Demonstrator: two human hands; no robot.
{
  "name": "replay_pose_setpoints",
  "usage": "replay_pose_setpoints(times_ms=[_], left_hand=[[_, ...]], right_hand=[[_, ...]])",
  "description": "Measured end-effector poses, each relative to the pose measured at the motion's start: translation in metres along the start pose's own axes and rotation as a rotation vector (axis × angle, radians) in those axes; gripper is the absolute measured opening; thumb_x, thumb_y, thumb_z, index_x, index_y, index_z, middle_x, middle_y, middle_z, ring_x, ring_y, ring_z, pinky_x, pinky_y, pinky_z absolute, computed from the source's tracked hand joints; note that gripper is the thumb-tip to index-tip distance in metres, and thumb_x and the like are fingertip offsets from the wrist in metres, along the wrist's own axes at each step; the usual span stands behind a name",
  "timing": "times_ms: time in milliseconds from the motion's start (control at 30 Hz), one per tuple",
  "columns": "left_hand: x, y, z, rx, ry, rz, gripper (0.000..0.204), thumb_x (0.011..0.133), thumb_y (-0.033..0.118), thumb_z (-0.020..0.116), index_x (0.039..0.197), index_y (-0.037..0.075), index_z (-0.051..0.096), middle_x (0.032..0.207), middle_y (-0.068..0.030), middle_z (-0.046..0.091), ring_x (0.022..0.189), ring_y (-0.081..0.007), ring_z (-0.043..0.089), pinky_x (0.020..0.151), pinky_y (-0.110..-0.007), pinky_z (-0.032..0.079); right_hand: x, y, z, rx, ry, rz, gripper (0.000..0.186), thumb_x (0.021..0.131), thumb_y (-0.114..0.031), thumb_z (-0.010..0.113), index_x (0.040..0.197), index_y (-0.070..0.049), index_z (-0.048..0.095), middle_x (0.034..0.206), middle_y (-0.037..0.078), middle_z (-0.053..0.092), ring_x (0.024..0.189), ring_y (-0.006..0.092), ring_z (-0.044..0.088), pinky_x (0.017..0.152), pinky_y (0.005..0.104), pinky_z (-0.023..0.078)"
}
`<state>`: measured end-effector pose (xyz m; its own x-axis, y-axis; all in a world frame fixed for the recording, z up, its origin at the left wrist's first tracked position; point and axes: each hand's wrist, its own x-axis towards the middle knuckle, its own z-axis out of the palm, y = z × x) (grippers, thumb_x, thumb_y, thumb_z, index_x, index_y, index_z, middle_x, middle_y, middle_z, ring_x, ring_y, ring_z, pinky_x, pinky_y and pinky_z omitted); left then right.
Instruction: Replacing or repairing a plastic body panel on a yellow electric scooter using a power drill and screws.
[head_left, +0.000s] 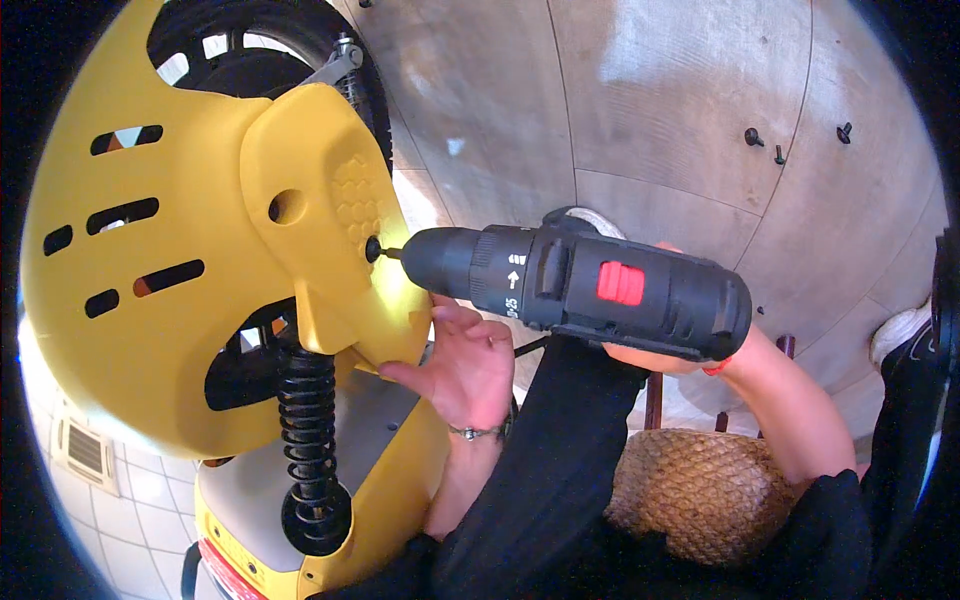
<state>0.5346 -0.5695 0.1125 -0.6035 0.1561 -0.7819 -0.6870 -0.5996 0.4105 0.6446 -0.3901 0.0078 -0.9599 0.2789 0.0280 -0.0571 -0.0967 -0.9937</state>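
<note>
A black cordless drill with a red sliding switch lies across the middle, its bit pointing left. My right hand is closed around its grip, mostly hidden beneath the drill body. The bit meets a black screw set in the side of a yellow plastic panel, and a light shines on the plastic there. Just below the drill's nose, my left hand holds the panel's near edge, thumb and fingertips against it. Under the panel stands a black coil-spring shock absorber.
Behind the panel is a black wheel. A yellow and grey body section lies below it. Loose dark screws rest on the wood-look floor at the right. A woven seat is near me, and a shoe shows at far right.
</note>
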Motion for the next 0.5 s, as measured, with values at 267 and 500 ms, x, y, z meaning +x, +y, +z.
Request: replay_pose_setpoints(times_ms=[267,500], left_hand=[[-0.003,0.008,0.005,0.021,-0.037,-0.009,0.086,0.061,0.043,0.08,0.131,0.012,0.041,0.129,0.0042,0.049,0.104,-0.012,0.052,0.087,-0.031,0.037],[0.0,0.002,0.002,0.011,-0.017,-0.016,0.088,0.06,0.044,0.08,0.133,0.014,0.04,0.132,0.0047,0.047,0.106,-0.0121,0.052,0.086,-0.031,0.037]], right_hand=[[0.007,-0.014,0.003,1.049,-0.266,0.739,0.014,0.081,-0.011,0.056,0.092,-0.003,0.06,0.067,-0.002,0.052,0.053,0.0071,0.045,0.051,0.0243,0.038],[0.013,-0.033,0.002,1.464,-0.153,0.94,0.029,0.079,-0.012,0.057,0.102,0.005,0.053,0.064,0.004,0.051,0.05,0.0093,0.045,0.05,0.0237,0.036]])
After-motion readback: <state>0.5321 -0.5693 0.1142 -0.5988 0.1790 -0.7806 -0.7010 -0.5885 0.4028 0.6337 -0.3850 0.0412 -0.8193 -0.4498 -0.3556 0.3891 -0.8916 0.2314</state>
